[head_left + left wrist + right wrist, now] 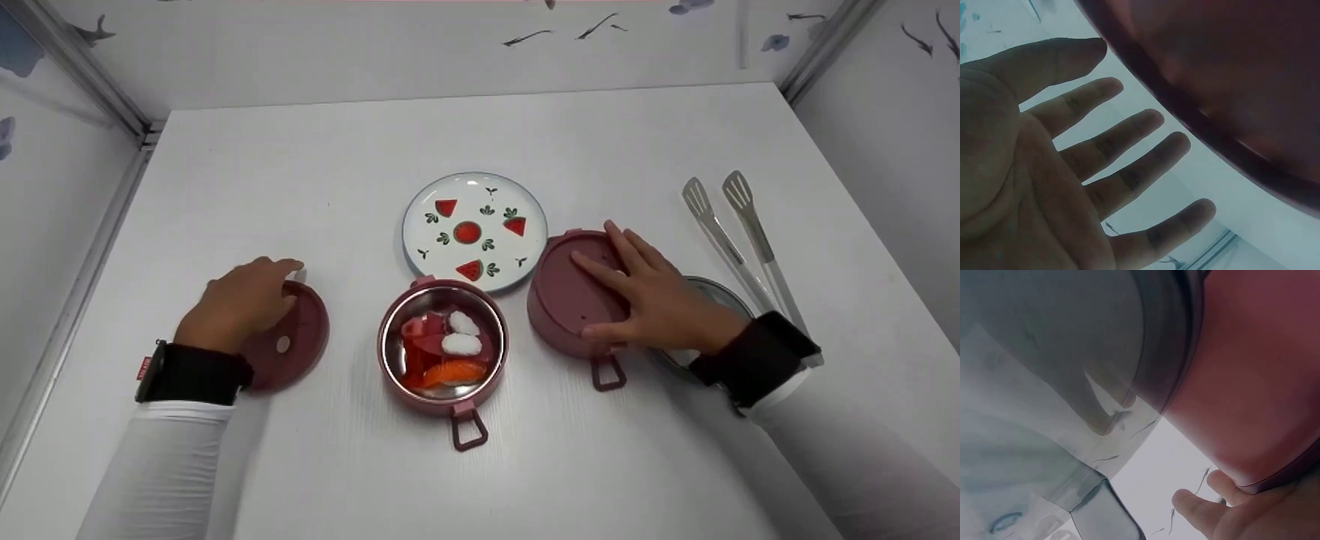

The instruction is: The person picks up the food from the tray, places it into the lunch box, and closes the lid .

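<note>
My left hand (pixel 244 300) lies over the left edge of a flat dark-red round lid (pixel 296 337) on the white table. In the left wrist view that hand (pixel 1044 169) has straight, spread fingers beside the lid (pixel 1230 84). An open dark-red container (pixel 442 349) with a steel lining holds toy food pieces: white, red and orange. My right hand (pixel 645 300) rests flat with spread fingers on top of a second dark-red round container (pixel 570 296), thumb along its near side. The right wrist view shows this container (pixel 1252 382) with a fingertip (pixel 1196 509) at its rim.
A white plate (pixel 474 231) painted with watermelon slices sits behind the open container. Steel tongs (pixel 739 232) lie at the right. A steel disc (pixel 716 296) is partly hidden under my right wrist. White walls enclose the table (pixel 375 150) on three sides.
</note>
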The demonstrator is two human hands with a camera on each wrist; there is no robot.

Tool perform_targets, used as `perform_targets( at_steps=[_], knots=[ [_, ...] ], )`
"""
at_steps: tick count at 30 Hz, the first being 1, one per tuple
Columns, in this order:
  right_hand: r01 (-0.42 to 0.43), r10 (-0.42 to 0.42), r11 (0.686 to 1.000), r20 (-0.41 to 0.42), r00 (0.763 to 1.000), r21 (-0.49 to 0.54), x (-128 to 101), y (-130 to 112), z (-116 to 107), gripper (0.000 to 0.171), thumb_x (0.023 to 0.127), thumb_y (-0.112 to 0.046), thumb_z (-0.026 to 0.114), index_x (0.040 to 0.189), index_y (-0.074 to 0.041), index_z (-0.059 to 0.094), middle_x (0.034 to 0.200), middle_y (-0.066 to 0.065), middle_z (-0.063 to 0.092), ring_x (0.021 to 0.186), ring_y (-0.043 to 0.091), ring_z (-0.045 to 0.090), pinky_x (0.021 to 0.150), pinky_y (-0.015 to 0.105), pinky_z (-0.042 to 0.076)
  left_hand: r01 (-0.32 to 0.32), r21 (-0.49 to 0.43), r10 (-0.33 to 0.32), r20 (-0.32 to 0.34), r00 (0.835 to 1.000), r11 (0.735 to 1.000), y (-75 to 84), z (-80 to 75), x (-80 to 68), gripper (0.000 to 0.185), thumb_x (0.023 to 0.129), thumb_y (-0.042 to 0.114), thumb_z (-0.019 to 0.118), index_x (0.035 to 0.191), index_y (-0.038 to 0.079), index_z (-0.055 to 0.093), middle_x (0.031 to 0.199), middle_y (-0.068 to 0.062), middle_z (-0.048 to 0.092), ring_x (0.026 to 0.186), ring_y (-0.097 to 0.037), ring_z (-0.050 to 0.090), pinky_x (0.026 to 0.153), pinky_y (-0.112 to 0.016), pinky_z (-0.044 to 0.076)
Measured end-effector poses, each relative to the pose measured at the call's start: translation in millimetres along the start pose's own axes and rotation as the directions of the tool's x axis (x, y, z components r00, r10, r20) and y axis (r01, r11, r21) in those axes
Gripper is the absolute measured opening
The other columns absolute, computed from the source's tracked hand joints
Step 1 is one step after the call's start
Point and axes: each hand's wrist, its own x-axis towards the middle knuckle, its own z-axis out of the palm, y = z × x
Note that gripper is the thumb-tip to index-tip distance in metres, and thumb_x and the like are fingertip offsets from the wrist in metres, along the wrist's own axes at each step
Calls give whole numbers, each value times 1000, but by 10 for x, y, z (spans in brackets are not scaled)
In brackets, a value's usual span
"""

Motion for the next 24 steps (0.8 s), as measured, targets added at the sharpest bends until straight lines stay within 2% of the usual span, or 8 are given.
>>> perform_targets(
  at_steps=[4, 9, 13, 16, 19, 24],
  knots=[
    [8, -8, 1000, -4, 1000, 10, 8, 2, 0, 93, 82, -66, 69, 159, -33, 28, 169, 15, 0, 152, 45, 10, 109, 70, 33, -15, 4, 15, -43, 999, 1000, -53, 61, 16, 43, 96, 9, 51, 138, 5, 55, 132, -28, 56, 120, -48, 54, 92, -70, 45],
    [4, -4, 1000, 2, 1000, 21, 3, -1, 6, 93, 82, -64, 70, 159, -31, 28, 168, 17, 1, 152, 43, 10, 108, 69, 34, -7, 45, 12, -127, 992, 999, -130, 115, 70, 35, 96, 1, 45, 127, 3, 61, 117, -27, 62, 106, -46, 61, 85, -67, 47],
    [0, 0, 1000, 18, 1000, 9, 9, -15, 1, 93, 83, -65, 68, 159, -31, 27, 168, 18, 1, 152, 45, 9, 109, 70, 32, -9, 65, 20, -176, 984, 998, -192, 91, 38, 31, 97, 0, 43, 117, 2, 66, 105, -26, 65, 95, -43, 64, 79, -65, 49],
    [-1, 1, 1000, 13, 1000, -2, 6, -20, -16, 93, 84, -66, 67, 159, -31, 27, 168, 18, 1, 152, 46, 10, 110, 70, 31, -33, 46, 41, -201, 979, 998, -205, 53, -10, 26, 98, 5, 47, 113, 5, 69, 102, -23, 65, 94, -41, 65, 77, -64, 50],
    [-4, 4, 1000, 7, 1000, -4, -3, -19, -33, 93, 84, -66, 67, 159, -30, 27, 168, 17, 1, 151, 45, 10, 110, 69, 32, -63, 8, 63, -196, 979, 998, -192, 9, -58, 22, 99, 9, 51, 112, 8, 69, 105, -20, 66, 97, -39, 65, 78, -61, 51],
    [-11, 11, 1000, 25, 1000, 21, -3, -18, -18, 92, 84, -66, 67, 159, -31, 26, 169, 16, -1, 152, 45, 8, 109, 70, 33, -64, -121, 52, -100, 994, 991, -154, -53, -131, 23, 104, 14, 47, 121, 8, 61, 112, -19, 66, 99, -34, 64, 79, -51, 53]
  ],
)
